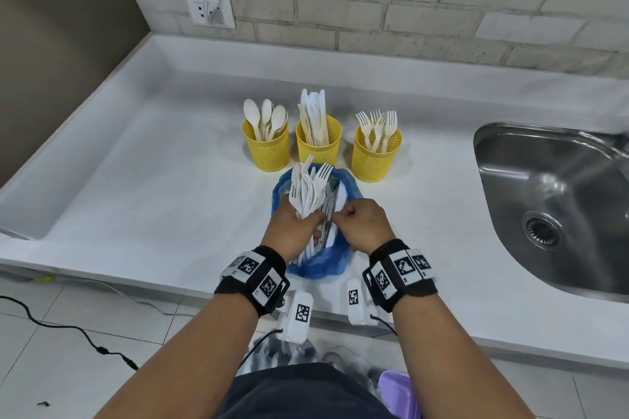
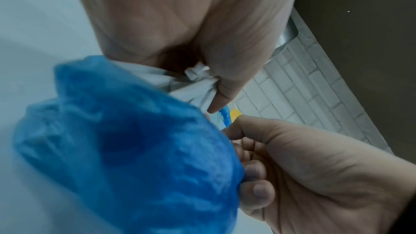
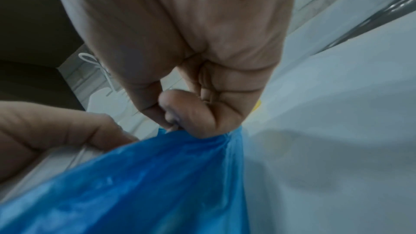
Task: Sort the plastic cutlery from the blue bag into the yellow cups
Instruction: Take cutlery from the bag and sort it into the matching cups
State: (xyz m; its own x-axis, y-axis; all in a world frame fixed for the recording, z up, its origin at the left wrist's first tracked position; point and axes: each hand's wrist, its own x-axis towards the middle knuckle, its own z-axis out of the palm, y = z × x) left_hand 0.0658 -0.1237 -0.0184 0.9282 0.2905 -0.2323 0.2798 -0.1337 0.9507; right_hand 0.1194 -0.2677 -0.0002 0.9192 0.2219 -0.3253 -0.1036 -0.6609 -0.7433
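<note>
Three yellow mesh cups stand in a row: one with spoons (image 1: 267, 150), one with knives (image 1: 318, 143), one with forks (image 1: 374, 160). Just in front lies the blue bag (image 1: 323, 265), open towards the cups. My left hand (image 1: 292, 228) grips a bundle of white cutlery (image 1: 308, 190), forks and knives fanning up out of the bag's mouth. In the left wrist view the bundle's handles (image 2: 191, 84) are pinned under the thumb. My right hand (image 1: 360, 224) is curled tight beside it and pinches the bag's rim (image 3: 213, 136). A thin white piece may be caught in that pinch.
A steel sink (image 1: 558, 207) is sunk into the white counter (image 1: 153, 180) to the right. A wall socket (image 1: 211, 10) with a white cable sits on the brick wall behind. Black cables trail on the tiled floor at the left.
</note>
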